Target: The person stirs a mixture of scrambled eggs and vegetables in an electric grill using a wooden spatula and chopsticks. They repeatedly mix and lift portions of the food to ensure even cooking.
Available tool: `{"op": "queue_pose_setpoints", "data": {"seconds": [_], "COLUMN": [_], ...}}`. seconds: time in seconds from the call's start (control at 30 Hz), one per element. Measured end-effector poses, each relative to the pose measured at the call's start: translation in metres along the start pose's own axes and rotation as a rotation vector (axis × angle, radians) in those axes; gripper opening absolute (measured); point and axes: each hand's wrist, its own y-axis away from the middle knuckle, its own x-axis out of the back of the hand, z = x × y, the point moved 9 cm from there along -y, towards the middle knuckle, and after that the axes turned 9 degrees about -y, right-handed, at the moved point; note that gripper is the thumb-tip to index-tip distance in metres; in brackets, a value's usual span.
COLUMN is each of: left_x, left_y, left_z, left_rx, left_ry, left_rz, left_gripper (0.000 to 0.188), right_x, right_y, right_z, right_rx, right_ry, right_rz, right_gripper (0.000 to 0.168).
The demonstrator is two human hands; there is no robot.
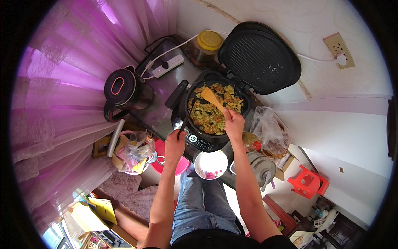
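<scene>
Browned, chopped food lies spread in broken pieces over the pan of a black electric griddle, whose ridged lid stands raised. My right hand grips the handle of a wooden spatula, its blade resting on the food. In my left hand are dark chopsticks, their tips at the left part of the pan. A white bowl with a flower pattern sits at the near edge of the table, between my forearms, touched by neither hand.
Left of the griddle stand an electric kettle and a power strip. Behind it is a yellow-lidded jar. At the right are an oil bottle, a lidded metal pot and a wicker basket with a plastic bag.
</scene>
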Motion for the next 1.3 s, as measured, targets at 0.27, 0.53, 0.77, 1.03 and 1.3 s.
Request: {"op": "queue_pose_setpoints", "data": {"seconds": [0.27, 0.53, 0.77, 1.03, 1.3], "left_x": [-0.003, 0.005, 0.011, 0.017, 0.006], "left_y": [-0.010, -0.011, -0.002, 0.011, 0.017], "left_z": [0.002, 0.004, -0.001, -0.003, -0.009], "left_rx": [-0.018, -0.042, -0.066, -0.077, -0.091], "left_ry": [-0.019, -0.050, -0.047, -0.068, -0.053], "left_rz": [0.021, 0.036, 0.048, 0.066, 0.046], "left_gripper": [0.021, 0.020, 0.018, 0.018, 0.019], "right_x": [0.008, 0.019, 0.013, 0.029, 0.027], "right_y": [0.010, 0.011, 0.021, 0.031, 0.022], "right_z": [-0.014, -0.017, -0.028, -0.043, -0.034], "right_rx": [0.077, 0.054, 0.177, 0.166, 0.243], "right_ry": [0.082, 0.081, 0.283, 0.274, 0.300], "right_rz": [0.036, -0.051, -0.086, -0.193, -0.090], "right_gripper": [0.029, 0.025, 0.020, 0.020, 0.020]}}
